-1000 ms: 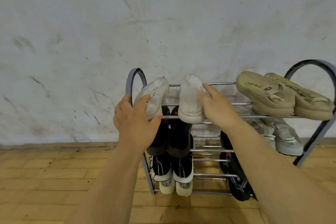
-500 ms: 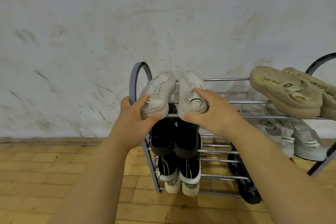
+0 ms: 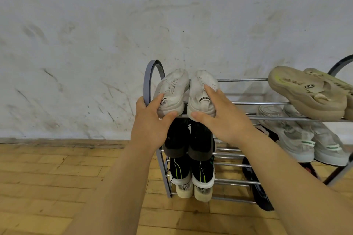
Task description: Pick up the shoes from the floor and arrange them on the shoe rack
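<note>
Two white knit sneakers sit heel-out, side by side and touching, on the top tier of the shoe rack (image 3: 248, 103), a frame of thin chrome rods with grey arched ends. The left hand (image 3: 150, 128) cups the heel of the left white sneaker (image 3: 171, 91), its fingers (image 3: 159, 100) curled over the scuffed upper and thumb under the thick rubber sole. The right hand (image 3: 223, 118) wraps the right white sneaker (image 3: 200, 89) the same way. At 3 o'clock from them, well apart, lie tan foam slides (image 3: 305, 93), smooth and rounded. At 6 o'clock, on lower tiers, hang black sneakers (image 3: 189, 139) and black knit ones with white soles (image 3: 193, 173). Grey mesh sneakers (image 3: 305, 139) rest at 4 o'clock. The floor (image 3: 57, 177) is worn wood parquet, the wall (image 3: 95, 25) stained plaster.
</note>
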A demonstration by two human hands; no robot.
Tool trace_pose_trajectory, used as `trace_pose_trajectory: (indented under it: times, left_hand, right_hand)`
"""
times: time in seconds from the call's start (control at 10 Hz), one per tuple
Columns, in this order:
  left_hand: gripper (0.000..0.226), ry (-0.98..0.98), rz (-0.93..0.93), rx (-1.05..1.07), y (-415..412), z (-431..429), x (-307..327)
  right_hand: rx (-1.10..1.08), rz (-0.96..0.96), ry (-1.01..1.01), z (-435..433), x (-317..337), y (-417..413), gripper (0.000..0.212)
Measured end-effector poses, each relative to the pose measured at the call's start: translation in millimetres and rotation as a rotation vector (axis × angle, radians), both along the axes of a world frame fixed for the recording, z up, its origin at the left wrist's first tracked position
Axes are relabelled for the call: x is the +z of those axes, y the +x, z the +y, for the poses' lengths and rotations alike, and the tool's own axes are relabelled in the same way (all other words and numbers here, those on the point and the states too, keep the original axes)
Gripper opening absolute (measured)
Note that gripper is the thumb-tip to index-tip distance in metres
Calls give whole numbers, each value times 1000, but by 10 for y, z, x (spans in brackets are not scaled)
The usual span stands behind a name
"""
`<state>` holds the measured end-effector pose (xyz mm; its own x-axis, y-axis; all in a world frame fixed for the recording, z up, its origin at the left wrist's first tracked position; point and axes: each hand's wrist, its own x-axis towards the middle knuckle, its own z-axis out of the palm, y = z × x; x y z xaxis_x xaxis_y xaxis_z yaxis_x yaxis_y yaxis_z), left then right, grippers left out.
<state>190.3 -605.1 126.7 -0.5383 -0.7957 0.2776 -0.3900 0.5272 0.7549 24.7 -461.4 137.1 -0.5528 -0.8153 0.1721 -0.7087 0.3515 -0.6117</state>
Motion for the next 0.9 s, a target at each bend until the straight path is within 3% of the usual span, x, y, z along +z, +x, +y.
trace_pose_trajectory:
  times: [0.1,0.4,0.6,0.9]
  left_hand:
    - [71,10,-10,-15,29,0,-2]
    - [71,-6,28,-37,67,36,26]
    - [68,-9,44,-32,73,97,62]
    - [68,-23,-31,26,149,258,123]
  right_hand:
    - [52,11,63,46,69,24,90]
    - [84,-45,-57,137,-5,-53,97]
    - [128,-102,5,161,-7,-124,106]
    - [100,-41,-19,297,129,-21,96]
